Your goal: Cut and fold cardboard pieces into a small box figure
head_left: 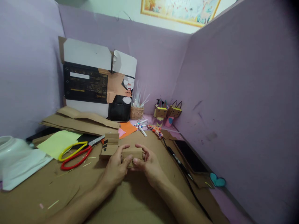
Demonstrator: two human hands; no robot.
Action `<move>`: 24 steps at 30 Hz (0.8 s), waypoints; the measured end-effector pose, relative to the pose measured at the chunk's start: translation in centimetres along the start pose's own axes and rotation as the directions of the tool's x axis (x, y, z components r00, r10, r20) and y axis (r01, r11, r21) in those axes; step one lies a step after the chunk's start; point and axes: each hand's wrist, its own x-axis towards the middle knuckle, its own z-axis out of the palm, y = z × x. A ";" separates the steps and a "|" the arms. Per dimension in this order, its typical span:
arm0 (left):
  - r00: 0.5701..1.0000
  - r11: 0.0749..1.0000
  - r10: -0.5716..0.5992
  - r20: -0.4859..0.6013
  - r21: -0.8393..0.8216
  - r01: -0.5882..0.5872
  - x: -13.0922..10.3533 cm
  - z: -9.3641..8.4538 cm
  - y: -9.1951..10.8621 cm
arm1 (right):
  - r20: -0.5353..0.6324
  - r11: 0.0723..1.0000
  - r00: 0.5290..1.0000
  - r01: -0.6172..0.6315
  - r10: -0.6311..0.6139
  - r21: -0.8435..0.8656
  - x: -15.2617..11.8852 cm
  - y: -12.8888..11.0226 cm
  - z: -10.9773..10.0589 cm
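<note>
Bare cardboard sheet (127, 202) opens between the forearms; left of the left hand (118, 164), thin scraps dot it below the scissors (88, 151). Right of the right hand (150, 164), a black cable (198, 199) crosses before the purple wall (229, 109). Both hands angle inward, fingers curled around a small box (132, 152), thumbs on its near side, directly between the palms.
</note>
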 end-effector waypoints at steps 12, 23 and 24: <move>0.973 0.961 0.227 -0.034 0.169 -0.218 -1.5 -0.4 0.0 | 0.030 0.981 0.987 0.161 -0.158 -0.112 0.1 0.6 -0.6; 0.985 0.985 0.170 -0.013 0.034 -0.169 -1.7 -0.2 0.6 | -0.031 0.910 0.940 0.322 -0.341 -0.262 -0.6 0.1 -0.1; 0.987 0.988 0.158 -0.007 0.004 -0.158 -1.6 -0.3 0.7 | -0.018 0.911 0.943 0.316 -0.332 -0.263 -0.6 0.2 -0.1</move>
